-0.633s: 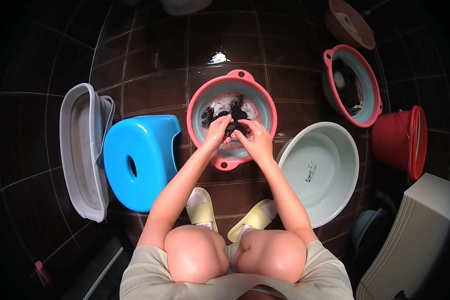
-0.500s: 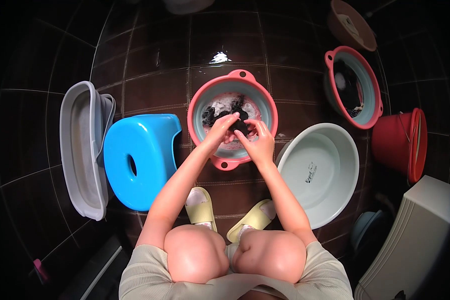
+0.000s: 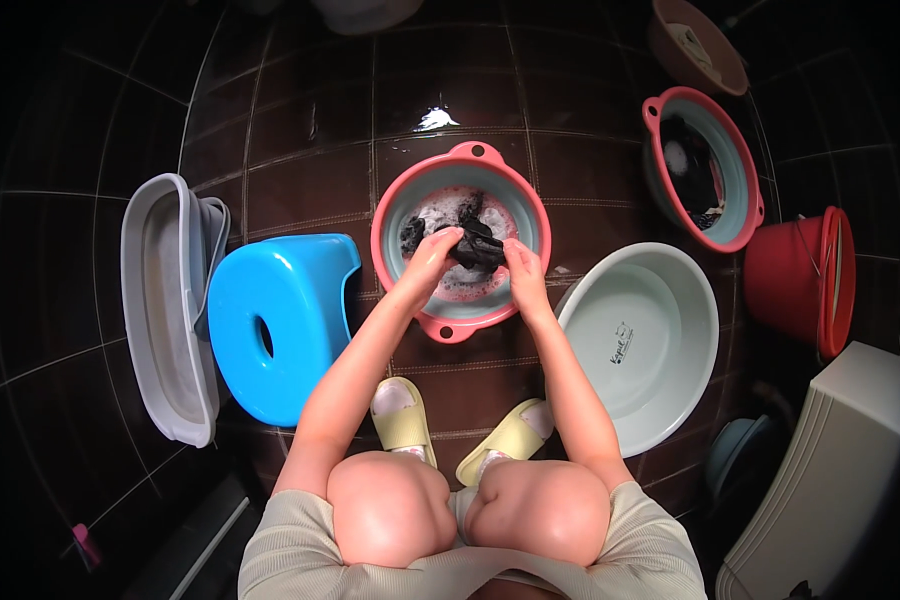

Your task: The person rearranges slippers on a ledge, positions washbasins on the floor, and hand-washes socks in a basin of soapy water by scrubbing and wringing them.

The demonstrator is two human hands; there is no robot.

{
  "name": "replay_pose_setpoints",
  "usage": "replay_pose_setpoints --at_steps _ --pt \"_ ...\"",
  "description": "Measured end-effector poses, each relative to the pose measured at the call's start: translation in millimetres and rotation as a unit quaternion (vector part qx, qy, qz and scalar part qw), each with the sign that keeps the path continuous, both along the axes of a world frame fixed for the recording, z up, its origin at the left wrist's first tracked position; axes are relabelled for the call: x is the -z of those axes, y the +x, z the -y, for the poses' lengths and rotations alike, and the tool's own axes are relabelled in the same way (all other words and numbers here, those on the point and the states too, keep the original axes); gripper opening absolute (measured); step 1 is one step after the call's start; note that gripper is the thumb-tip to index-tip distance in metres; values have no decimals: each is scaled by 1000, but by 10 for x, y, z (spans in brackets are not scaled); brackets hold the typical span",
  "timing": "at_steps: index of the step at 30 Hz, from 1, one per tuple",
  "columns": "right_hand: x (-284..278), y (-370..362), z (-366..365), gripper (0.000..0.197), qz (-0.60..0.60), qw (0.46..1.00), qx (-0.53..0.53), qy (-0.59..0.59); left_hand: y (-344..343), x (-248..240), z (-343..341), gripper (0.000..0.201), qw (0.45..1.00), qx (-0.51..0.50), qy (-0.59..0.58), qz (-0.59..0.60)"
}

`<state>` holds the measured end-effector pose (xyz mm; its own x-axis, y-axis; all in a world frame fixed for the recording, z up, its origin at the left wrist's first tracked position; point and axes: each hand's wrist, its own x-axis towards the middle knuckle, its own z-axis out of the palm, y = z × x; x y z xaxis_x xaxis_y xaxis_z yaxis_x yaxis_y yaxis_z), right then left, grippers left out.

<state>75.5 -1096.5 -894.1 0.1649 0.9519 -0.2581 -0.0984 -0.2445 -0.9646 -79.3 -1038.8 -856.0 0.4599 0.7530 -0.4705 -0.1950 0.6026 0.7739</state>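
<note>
A piece of wet black cloth [image 3: 479, 250] is stretched between my two hands over a pink-rimmed basin [image 3: 379, 240]. My left hand [image 3: 433, 262] pinches its left end, fingers closed. On the other side my right hand [image 3: 524, 272] grips the right end between thumb and fingers. Its exact kind of garment I cannot make out. Below, the basin holds foamy, pinkish water. More dark cloth [image 3: 412, 236] lies in the suds at the left, partly under the foam.
To the left stand a blue stool [image 3: 260, 290] and a grey oblong tub [image 3: 142, 300]. A pale round basin [image 3: 670, 350] rests at the right. Beyond it are another pink-rimmed basin [image 3: 653, 150] with dark cloth, a red bucket [image 3: 785, 275] and a tan basin [image 3: 670, 55].
My hands have moved apart, drawing the bunched black cloth out between them. The right hand has turned and shifted slightly down. The whole view has shifted a little.
</note>
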Motion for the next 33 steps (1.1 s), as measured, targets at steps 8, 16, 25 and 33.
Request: replay_pose_setpoints --at_steps 8,16,25,33 --pt "-147 -186 -30 29 -318 936 123 -86 94 42 25 24 995 -75 -25 61" --pt "-157 10 -202 33 -531 841 35 -101 -105 253 85 48 991 104 82 -10" --pt "-211 -18 -163 34 -364 909 114 -167 -163 326 78 18 997 -16 1 -79" --pt "-430 -268 -7 41 190 971 -73 129 -142 264 93 35 994 -45 -45 -83"
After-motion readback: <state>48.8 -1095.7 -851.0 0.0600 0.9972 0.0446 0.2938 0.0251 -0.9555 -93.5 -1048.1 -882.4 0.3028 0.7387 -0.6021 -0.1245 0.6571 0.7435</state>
